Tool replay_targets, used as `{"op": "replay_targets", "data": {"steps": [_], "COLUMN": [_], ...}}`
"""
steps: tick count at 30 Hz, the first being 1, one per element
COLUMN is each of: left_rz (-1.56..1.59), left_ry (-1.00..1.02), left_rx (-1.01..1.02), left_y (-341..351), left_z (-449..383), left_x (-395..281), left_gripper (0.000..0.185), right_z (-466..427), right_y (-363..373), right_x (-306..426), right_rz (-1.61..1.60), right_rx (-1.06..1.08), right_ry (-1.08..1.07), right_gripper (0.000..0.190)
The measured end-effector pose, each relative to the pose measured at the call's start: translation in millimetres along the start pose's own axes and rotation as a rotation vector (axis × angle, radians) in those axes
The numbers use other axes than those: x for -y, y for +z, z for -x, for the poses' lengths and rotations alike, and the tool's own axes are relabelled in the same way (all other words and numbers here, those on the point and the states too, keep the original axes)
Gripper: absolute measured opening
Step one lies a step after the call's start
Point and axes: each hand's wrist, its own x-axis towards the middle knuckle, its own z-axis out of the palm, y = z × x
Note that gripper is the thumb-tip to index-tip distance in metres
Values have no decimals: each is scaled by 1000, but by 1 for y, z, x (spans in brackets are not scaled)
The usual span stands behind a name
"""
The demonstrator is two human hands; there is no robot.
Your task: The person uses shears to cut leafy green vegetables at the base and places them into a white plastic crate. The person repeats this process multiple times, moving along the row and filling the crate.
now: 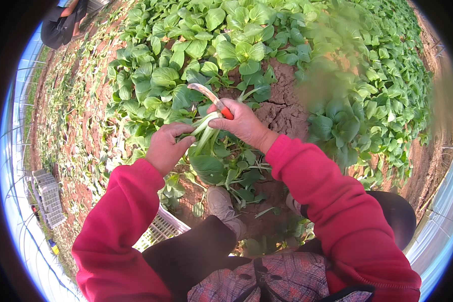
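Note:
My right hand (245, 122) grips a small sickle (207, 93) by its orange handle, with the curved blade pointing up and to the left. Its thumb also presses against the cut base of a bok choy plant (207, 136). The plant hangs upside down, pale stalks at the top and green leaves towards the ground. On its left side, my left hand (170, 145) pinches the outer stalks between thumb and fingers. Directly below are loose leaves and stems (249, 181) on the soil by my left shoe (223, 207).
Rows of uncut bok choy (245, 53) stand ahead and to the right. Leaf scraps cover soil (79, 113) on the left. A white plastic crate (164, 226) sits beside my left leg; stacked crates (49, 198) stand farther left. Another person (62, 22) is at upper left.

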Motion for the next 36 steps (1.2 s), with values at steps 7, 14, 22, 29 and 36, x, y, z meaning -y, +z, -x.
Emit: {"op": "replay_targets", "data": {"steps": [7, 14, 22, 29, 36], "left_rz": [429, 1278, 1408, 1374, 1320], "left_ry": [-242, -440, -416, -522, -534], "left_rx": [191, 348, 376, 186, 243], "left_y": [7, 31, 47, 52, 62], "left_z": [58, 83, 87, 90, 86], "left_x": [5, 31, 50, 53, 52], "left_gripper": [46, 47, 51, 46, 34], "right_z": [26, 44, 38, 38, 47], "right_y": [64, 59, 59, 65, 75], "right_x": [1, 19, 15, -9, -28], "right_rz": [234, 113, 231, 383, 258], "right_rx": [19, 222, 232, 13, 182], "right_ry": [18, 233, 238, 133, 180], "right_gripper": [39, 47, 44, 37, 53]}}
